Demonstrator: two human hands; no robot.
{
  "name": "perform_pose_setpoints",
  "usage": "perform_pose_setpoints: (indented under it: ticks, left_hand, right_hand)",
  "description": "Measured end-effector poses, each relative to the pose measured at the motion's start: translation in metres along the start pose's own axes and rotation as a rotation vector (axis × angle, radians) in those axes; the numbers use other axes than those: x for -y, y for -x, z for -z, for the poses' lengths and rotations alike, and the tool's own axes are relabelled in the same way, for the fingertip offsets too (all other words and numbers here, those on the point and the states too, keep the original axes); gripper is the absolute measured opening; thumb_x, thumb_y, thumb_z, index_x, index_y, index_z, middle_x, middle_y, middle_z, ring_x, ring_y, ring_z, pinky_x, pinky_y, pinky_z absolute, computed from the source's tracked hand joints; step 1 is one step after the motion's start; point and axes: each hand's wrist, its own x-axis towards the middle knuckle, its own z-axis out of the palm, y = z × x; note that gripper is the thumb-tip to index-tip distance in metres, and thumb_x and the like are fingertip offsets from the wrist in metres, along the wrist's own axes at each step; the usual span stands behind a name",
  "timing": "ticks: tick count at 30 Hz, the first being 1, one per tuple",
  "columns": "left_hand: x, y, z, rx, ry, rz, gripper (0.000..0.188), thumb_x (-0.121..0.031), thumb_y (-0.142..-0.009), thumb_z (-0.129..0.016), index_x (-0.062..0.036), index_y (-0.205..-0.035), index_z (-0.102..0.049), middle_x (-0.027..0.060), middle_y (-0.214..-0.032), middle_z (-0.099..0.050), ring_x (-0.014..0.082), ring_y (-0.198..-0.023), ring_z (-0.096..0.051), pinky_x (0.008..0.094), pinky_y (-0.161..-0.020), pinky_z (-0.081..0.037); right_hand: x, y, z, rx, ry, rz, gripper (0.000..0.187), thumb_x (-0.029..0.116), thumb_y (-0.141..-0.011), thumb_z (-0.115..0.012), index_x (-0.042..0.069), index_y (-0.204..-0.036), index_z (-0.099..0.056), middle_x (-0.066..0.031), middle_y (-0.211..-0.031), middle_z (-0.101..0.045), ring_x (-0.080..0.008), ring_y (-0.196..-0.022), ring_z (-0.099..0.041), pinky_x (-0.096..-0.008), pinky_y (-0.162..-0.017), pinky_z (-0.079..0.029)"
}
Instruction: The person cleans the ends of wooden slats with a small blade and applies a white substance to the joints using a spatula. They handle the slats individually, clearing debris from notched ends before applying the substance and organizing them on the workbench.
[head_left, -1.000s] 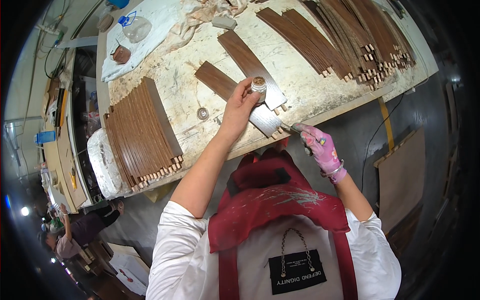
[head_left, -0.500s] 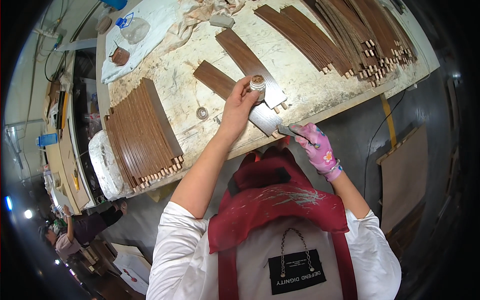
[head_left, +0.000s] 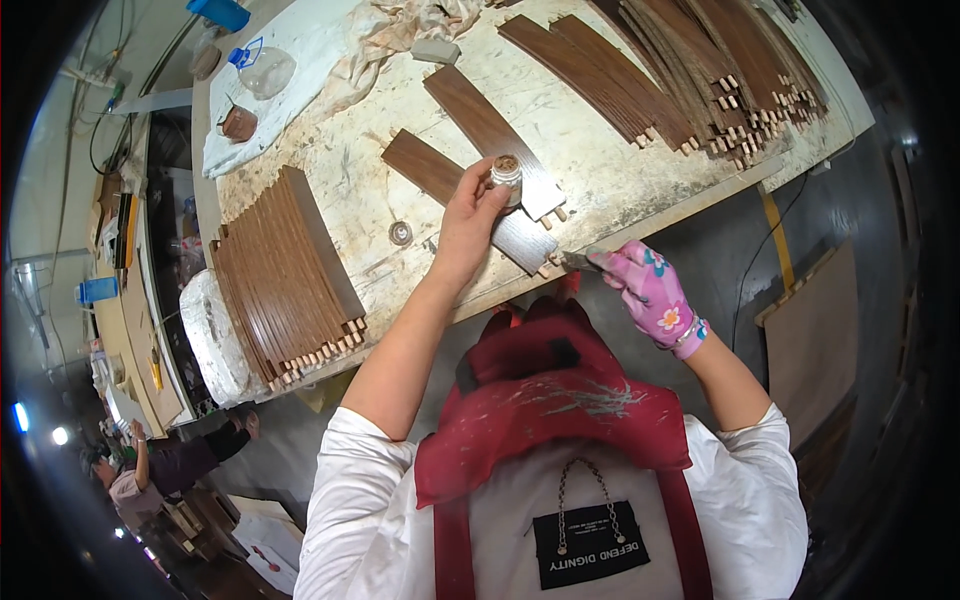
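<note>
My bare left hand [head_left: 466,225] is closed around a small clear jar [head_left: 507,178] with brown stuff at its open mouth, held above two brown wooden slats. The nearer slat [head_left: 428,168] runs partly under that hand, its dowelled end toward me; the farther slat [head_left: 480,115] lies beside it. My right hand [head_left: 652,292], in a pink flowered glove, grips a flat dark blade like a putty knife [head_left: 578,261]. Its tip is close to the dowels of the nearer slat; whether it touches, I cannot tell. A small round lid [head_left: 400,233] rests left of my left hand.
A row of slats [head_left: 280,270] stands at the table's left, more slats [head_left: 690,80] at the far right. Behind are a grey block [head_left: 435,51], crumpled cloth [head_left: 375,45], a clear jug [head_left: 268,74] and a brown pot [head_left: 238,124]. Another person [head_left: 150,465] is at lower left.
My gloved right hand has shifted a little right and turned, showing more of its back. The blade remains near the slat's end. My left hand still holds the jar in nearly the same place.
</note>
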Motion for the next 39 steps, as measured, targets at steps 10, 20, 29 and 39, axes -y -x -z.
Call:
perform_pose_setpoints:
  ticks: [10,20,29,39]
  left_hand:
    - [-0.003,0.0,0.001,-0.013,0.028,0.004,0.041,-0.008,-0.096,-0.051,0.0013,-0.134,-0.039,0.0088,-0.118,-0.056,0.0132,-0.103,-0.055,0.0261,-0.09,-0.045]
    - [0.011,0.116,0.022,0.177,-0.004,0.275,0.039,0.003,-0.09,-0.051,-0.0019,-0.128,-0.044,0.0073,-0.12,-0.055,0.0136,-0.108,-0.054,0.0269,-0.093,-0.044]
    - [0.064,0.121,-0.006,0.343,0.17,0.352,0.042,0.005,-0.088,-0.053,-0.0017,-0.129,-0.044,0.0082,-0.125,-0.054,0.0157,-0.116,-0.052,0.029,-0.1,-0.04]
    - [0.108,0.106,-0.027,0.271,0.359,0.445,0.044,-0.001,-0.089,-0.056,-0.0026,-0.131,-0.043,0.0057,-0.126,-0.052,0.0124,-0.112,-0.052,0.0262,-0.095,-0.041]
  right_hand:
    - [-0.001,0.002,-0.008,-0.066,-0.235,-0.146,0.031,0.008,-0.085,-0.057,0.005,-0.115,-0.062,-0.0136,-0.084,-0.058,-0.0313,-0.075,-0.058,-0.035,-0.069,-0.048]
    - [-0.008,0.013,-0.018,-0.057,-0.655,-0.518,0.035,0.02,-0.093,-0.053,-0.001,-0.121,-0.058,-0.0131,-0.102,-0.067,-0.0168,-0.085,-0.062,-0.0273,-0.079,-0.048]
    - [0.002,-0.004,-0.006,0.031,-0.353,-0.23,0.032,0.016,-0.086,-0.056,0.0,-0.113,-0.059,-0.0134,-0.085,-0.062,-0.0301,-0.078,-0.062,-0.0332,-0.073,-0.049]
    - [-0.005,-0.005,0.007,0.286,-0.498,-0.429,0.028,0.023,-0.092,-0.056,0.002,-0.109,-0.064,-0.0147,-0.091,-0.068,-0.0341,-0.081,-0.063,-0.0331,-0.077,-0.051]
